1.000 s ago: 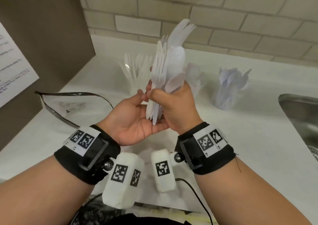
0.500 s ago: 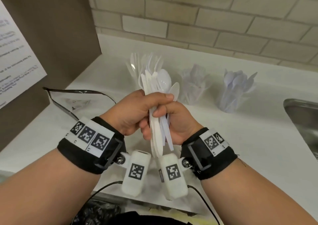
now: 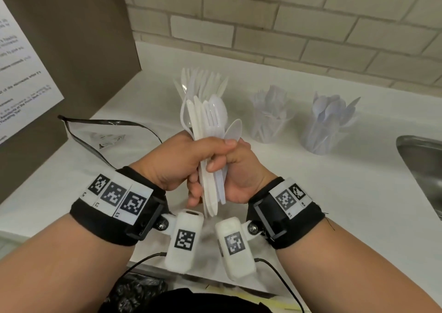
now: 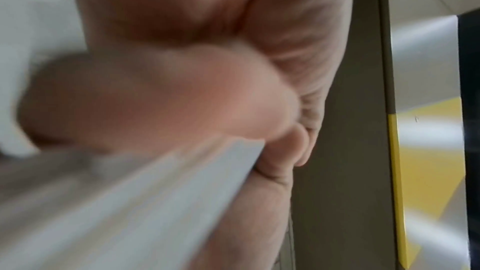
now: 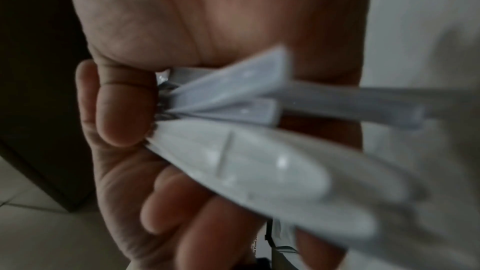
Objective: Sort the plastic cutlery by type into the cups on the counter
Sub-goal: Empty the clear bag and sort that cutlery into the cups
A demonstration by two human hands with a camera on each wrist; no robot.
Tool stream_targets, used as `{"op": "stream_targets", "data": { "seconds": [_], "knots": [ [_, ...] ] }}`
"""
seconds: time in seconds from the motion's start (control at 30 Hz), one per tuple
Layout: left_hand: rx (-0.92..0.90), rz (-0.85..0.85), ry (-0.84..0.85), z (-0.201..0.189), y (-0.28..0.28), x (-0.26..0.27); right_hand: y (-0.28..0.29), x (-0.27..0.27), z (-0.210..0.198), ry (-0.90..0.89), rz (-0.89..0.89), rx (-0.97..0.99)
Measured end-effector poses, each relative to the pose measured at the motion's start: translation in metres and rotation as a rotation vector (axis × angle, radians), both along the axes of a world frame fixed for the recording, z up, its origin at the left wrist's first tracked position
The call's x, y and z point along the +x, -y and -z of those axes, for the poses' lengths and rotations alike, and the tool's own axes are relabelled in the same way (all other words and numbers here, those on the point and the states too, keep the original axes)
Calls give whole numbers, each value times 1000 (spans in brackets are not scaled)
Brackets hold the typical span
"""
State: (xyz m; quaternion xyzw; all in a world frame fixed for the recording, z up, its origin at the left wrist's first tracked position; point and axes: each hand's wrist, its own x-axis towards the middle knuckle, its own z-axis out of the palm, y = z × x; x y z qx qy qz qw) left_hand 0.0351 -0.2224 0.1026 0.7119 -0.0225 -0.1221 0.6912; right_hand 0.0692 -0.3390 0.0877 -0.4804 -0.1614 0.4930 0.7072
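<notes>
A bundle of white plastic cutlery [image 3: 208,121] stands upright between both hands above the counter's front; I see forks, spoons and knife-like pieces in it. My left hand [image 3: 191,159] wraps round its handles from the left, thumb lying across the front. My right hand [image 3: 236,166] grips the same handles from the right. The right wrist view shows the handle ends [image 5: 233,151] fanning out of the curled fingers [image 5: 122,110]. Three clear cups hold cutlery at the back: the left cup [image 3: 201,83], partly hidden by the bundle, the middle cup [image 3: 270,121] and the right cup [image 3: 327,126].
A clear plastic bag with a black zip edge [image 3: 102,135] lies on the white counter [image 3: 334,193] at the left. A steel sink [image 3: 421,169] is at the right edge. A brown panel with a paper notice [image 3: 71,49] rises at the left, and a brick wall stands behind.
The bundle has come down from chest height toward the counter. My left hand, open beneath it a second ago, has closed round the handles next to my right hand.
</notes>
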Motion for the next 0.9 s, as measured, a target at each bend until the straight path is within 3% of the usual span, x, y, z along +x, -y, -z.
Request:
{"op": "stream_targets", "data": {
  "seconds": [0.13, 0.27, 0.43, 0.6, 0.67, 0.77, 0.9],
  "knots": [
    [-121, -135, 6, -3, 1, 5, 6, 3, 11, 155, -73, -130],
    [-284, -301, 14, 3, 4, 14, 9, 4, 23, 247, 34, -296],
    [-154, -228, 77, 6, 13, 14, 5, 6, 25, 239, 79, -263],
    [-202, -444, 93, 9, 6, 23, 26, 26, 2, 669, -27, -543],
    [-138, -475, 58, 14, -1, 26, 33, 36, -15, 695, 155, -606],
    [-96, -424, -34, 23, -3, 29, 29, 43, -33, 730, 566, -466],
    [-82, -334, -34, 27, 4, 29, 11, 37, -37, 874, 588, -413]
  ]
}}
